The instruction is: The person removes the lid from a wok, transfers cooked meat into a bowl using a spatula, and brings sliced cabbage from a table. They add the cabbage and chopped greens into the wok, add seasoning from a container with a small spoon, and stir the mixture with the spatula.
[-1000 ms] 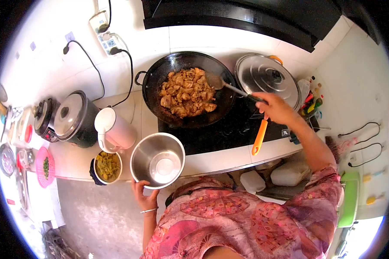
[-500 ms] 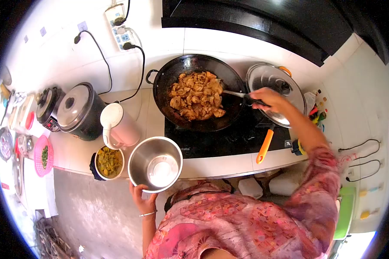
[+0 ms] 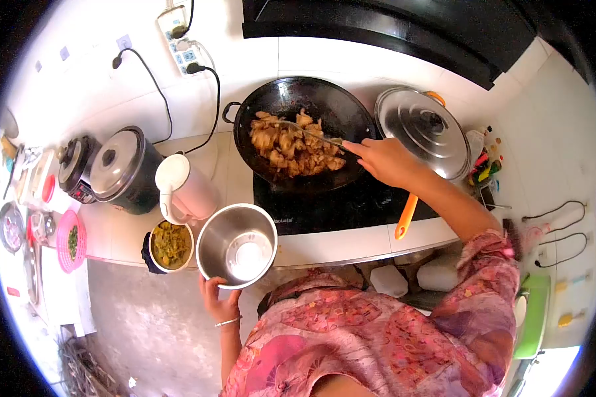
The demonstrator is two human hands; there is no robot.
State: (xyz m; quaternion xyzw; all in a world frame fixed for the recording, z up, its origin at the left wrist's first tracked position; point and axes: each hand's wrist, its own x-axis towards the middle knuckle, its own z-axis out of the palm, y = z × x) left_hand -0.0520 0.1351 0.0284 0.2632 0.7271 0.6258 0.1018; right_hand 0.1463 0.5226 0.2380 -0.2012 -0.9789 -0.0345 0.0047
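Note:
My left hand [image 3: 220,301] is closed on the lower rim of a steel bowl [image 3: 213,245]. The bowl is deep, tips toward me at the counter's front edge, and shows nothing inside. Over on the wok's right side, my right hand [image 3: 385,161] grips a spatula [image 3: 318,135] by its handle. The spatula's metal end reaches in among browned chunks of meat [image 3: 295,155], and some of it is hidden by them. Those chunks lie in the left and middle of a black wok [image 3: 341,106], which sits on a black induction cooktop [image 3: 324,215].
A bowl of yellow-green vegetables [image 3: 171,246] and a pink jug [image 3: 195,195] stand left of the steel bowl. Farther left are a rice cooker [image 3: 76,169] and a dark lidded pot [image 3: 136,182]. A steel lid [image 3: 414,122] leans right of the wok. An orange handle [image 3: 407,217] lies below it.
My right hand has moved left and a little down, with the spatula pushed deeper across the wok. The meat has shifted left, baring the wok's right side. My left hand stays on the bowl.

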